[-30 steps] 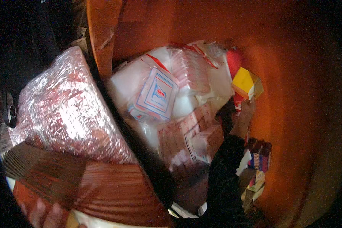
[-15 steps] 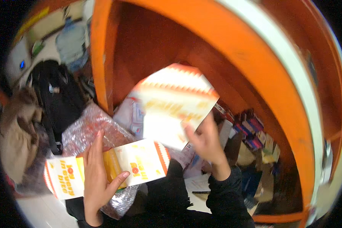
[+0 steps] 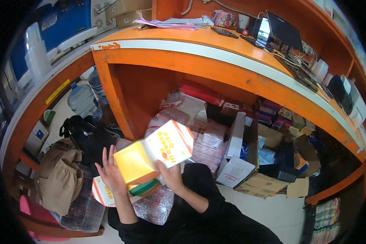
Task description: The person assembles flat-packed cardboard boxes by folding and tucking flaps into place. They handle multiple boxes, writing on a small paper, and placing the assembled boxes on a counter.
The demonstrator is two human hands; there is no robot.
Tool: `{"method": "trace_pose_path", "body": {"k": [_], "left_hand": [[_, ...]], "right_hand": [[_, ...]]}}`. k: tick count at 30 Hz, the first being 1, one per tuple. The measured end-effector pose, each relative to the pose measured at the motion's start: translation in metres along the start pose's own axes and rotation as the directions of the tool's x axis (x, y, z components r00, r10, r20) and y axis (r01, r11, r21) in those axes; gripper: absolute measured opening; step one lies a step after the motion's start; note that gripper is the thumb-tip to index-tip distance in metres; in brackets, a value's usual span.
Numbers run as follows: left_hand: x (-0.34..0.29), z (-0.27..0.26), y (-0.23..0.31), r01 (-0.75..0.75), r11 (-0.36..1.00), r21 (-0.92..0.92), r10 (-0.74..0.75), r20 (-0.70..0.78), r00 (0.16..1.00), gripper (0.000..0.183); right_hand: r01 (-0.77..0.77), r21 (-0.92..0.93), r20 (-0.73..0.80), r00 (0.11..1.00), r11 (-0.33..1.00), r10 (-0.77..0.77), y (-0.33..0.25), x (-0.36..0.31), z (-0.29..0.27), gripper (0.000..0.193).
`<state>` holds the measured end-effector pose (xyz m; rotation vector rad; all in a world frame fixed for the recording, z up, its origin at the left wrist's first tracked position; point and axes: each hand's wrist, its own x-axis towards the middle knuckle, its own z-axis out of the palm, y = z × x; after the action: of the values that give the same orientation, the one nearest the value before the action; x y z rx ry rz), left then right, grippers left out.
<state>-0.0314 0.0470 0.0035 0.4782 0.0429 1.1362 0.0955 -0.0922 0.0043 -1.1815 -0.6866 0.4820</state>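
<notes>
My right hand (image 3: 171, 178) grips the lower edge of a paper food carton (image 3: 170, 143), thumb on its white panel. The carton has white panels with yellow-orange print, a red zigzag edge and a plain yellow side, tilted in front of me. At that yellow side my left hand (image 3: 113, 174) is open, its fingers spread and pointing up; whether it touches the carton I cannot tell. Another white carton (image 3: 101, 192) lies below, partly hidden by my left forearm, with a green piece (image 3: 144, 187) beside it. Clear bubble wrap (image 3: 156, 205) lies under these.
Ahead stands an orange desk (image 3: 183, 57) bearing a monitor (image 3: 284, 30), phone and papers. Beneath are plastic-wrapped packs (image 3: 207, 148) and open cardboard boxes (image 3: 264, 185). To the left are a black backpack (image 3: 87, 138), a tan cloth bag (image 3: 61, 177) and water jugs (image 3: 83, 99).
The view has lifted to show the desktop. The right hand's carton is lower and turned, its yellow side showing. My left hand has come off the lower carton and spread its fingers.
</notes>
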Motion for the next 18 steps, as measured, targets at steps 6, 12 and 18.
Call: {"method": "trace_pose_path", "body": {"k": [6, 12, 18], "left_hand": [[-0.012, 0.034, 0.011, -0.210, 0.693, 0.690, 0.225, 0.070, 0.972, 0.047], [-0.031, 0.062, -0.006, -0.406, -0.579, 0.707, -0.110, 0.426, 0.898, 0.048], [-0.027, 0.042, -0.026, -0.351, -0.686, 0.638, -0.270, 0.224, 0.936, 0.056]], "right_hand": [[0.239, -0.517, 0.140, 0.971, 0.822, -0.194, 0.043, -0.010, -0.013, 0.034], [0.296, -0.639, 0.167, 0.954, 0.710, -0.248, 0.041, -0.009, -0.006, 0.051], [0.421, -0.506, -0.120, 0.830, 0.752, -0.545, -0.030, 0.022, -0.026, 0.077]]}}
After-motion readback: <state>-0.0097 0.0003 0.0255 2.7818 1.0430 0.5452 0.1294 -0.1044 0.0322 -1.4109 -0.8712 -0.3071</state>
